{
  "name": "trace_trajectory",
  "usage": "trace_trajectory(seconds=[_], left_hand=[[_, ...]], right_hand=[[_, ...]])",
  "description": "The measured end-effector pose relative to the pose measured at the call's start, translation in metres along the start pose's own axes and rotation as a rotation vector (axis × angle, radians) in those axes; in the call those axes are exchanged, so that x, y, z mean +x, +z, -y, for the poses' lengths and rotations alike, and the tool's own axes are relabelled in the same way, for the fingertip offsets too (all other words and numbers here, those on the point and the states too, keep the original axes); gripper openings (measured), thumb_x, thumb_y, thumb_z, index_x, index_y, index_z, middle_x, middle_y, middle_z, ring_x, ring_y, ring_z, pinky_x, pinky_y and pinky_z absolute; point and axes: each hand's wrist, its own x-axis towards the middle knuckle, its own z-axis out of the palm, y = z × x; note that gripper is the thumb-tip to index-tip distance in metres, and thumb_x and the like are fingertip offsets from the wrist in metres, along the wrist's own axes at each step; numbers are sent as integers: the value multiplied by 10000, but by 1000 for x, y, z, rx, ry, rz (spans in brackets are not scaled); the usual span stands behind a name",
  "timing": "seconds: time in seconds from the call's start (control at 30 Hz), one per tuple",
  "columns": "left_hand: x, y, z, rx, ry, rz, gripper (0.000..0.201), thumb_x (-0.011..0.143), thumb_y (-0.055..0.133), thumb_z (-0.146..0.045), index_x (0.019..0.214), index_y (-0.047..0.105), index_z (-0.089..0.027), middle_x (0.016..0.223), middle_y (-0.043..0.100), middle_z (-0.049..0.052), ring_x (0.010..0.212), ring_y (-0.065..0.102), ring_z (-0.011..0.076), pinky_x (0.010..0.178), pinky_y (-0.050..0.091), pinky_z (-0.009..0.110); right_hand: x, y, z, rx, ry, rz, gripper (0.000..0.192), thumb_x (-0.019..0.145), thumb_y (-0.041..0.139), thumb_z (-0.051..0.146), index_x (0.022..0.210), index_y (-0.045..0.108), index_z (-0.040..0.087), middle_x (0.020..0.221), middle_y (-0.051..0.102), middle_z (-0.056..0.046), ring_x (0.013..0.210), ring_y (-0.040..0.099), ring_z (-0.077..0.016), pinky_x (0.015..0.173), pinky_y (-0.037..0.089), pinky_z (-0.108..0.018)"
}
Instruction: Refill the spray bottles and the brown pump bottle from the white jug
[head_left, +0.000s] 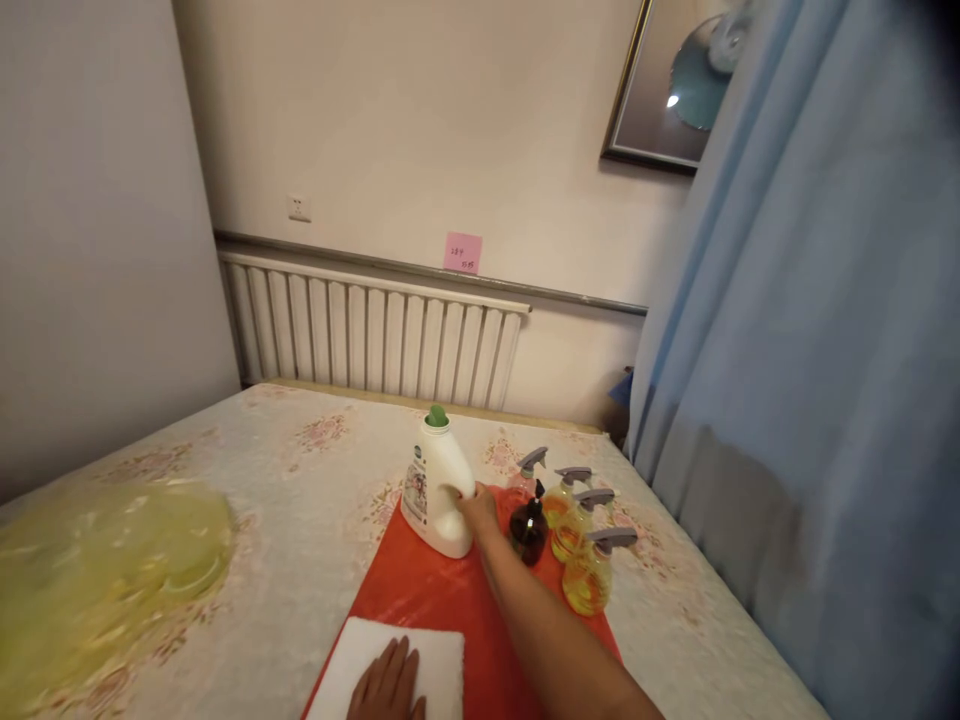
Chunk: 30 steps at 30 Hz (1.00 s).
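Observation:
My right hand [480, 508] is closed round the handle of a large white detergent jug [439, 500]. The jug stands upright near the far left corner of a red cloth [420, 590], its green spout [436, 416] showing at the top. My left hand [386, 685] lies flat, fingers stretched out, on a folded white towel [442, 670] at the near end of the red cloth. Right of my right hand stands a dark brown pump bottle [529, 530]. Beside it are several clear spray bottles with grey trigger heads, among them a yellow one [587, 580].
A crumpled yellow-green translucent plastic sheet or bag [112, 560] lies at the left on the flowered tablecloth [292, 540]. Behind the table are a white radiator [375, 330] and a wall with a pink note [463, 252]. A blue curtain [817, 300] hangs along the right side.

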Motion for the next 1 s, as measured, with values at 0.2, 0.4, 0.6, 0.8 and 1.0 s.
trace_trajectory(seconds=[0.2, 0.4, 0.6, 0.8, 1.0], left_hand=[[3, -8, -3, 11, -17, 40, 362, 832, 530, -386, 1116, 651, -197, 1119, 746, 69, 1004, 688, 227, 846, 498, 344], [2, -11, -6, 29, -45, 57, 379, 834, 541, -389, 1141, 641, -192, 1162, 728, 73, 1045, 673, 233, 876, 490, 357], [4, -18, -9, 24, -75, 69, 386, 832, 552, -388, 1156, 630, -192, 1183, 718, 69, 1070, 659, 229, 899, 476, 364], [4, -22, -13, 35, -127, 88, 406, 828, 558, -386, 1175, 620, -185, 1207, 705, 66, 1100, 640, 232, 936, 459, 378], [5, -26, -14, 17, -134, 112, 408, 842, 555, -381, 1198, 612, -192, 1239, 687, 68, 1142, 618, 234, 963, 451, 379]], right_hand=[[25, -7, 16, 92, 6, 19, 333, 917, 596, 327, 1206, 569, 165, 1233, 587, -77, 1017, 616, -228, 834, 544, -410], [38, -44, 52, 178, -82, -13, 322, 911, 602, 324, 1186, 581, 156, 1211, 600, -72, 1001, 621, -228, 826, 543, -400], [-8, -62, 43, 294, -99, 15, 308, 676, 601, 205, 953, 689, 105, 785, 702, -29, 710, 598, -174, 595, 428, -238], [-62, -60, 11, 352, -51, 123, 336, 572, 619, 223, 882, 700, 124, 706, 687, -21, 621, 552, -159, 547, 398, -231], [-82, -59, -4, 347, -28, 189, 253, 567, 621, 217, 798, 694, 146, 697, 680, -12, 648, 554, -164, 565, 410, -230]])
